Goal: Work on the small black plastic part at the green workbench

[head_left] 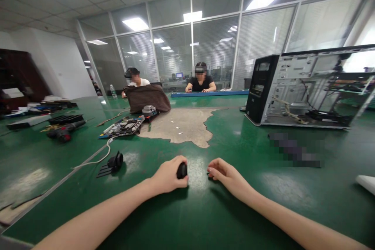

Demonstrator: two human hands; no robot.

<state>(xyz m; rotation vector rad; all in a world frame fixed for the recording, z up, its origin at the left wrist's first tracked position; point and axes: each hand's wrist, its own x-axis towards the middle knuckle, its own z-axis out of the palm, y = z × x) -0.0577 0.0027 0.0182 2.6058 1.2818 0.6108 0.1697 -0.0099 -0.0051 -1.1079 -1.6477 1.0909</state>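
Observation:
My left hand (172,174) is closed around a small black rounded object (182,170), held just above the green tabletop in front of me. Its kind does not show clearly. A short gap to the right, my right hand (221,172) has its fingers curled with thumb and fingertips close together. A tiny dark spot shows at those fingertips, too small to name. Left of my left hand lies a black plastic part (113,164) with a round end and flat slats.
An open computer case (304,90) stands at right. A circuit board (123,126), a brown cloth-like cover (149,98) and a cordless drill (65,131) lie at left. A bare patch (175,125) breaks the green surface. Two people sit across the table.

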